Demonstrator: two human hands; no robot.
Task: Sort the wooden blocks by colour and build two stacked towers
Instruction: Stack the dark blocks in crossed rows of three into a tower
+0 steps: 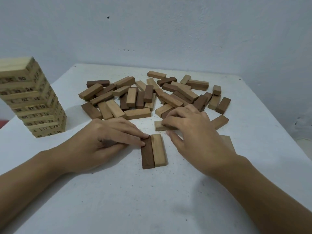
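The table (118, 200) bears a numbered tower (33, 102) at left and a mixed pile (152, 97) behind. The left hand (108, 141), fingers straight, touches a dark block (148, 157) lying against a pale block (158, 151). The right hand (194, 132) pinches a third block (158, 127).
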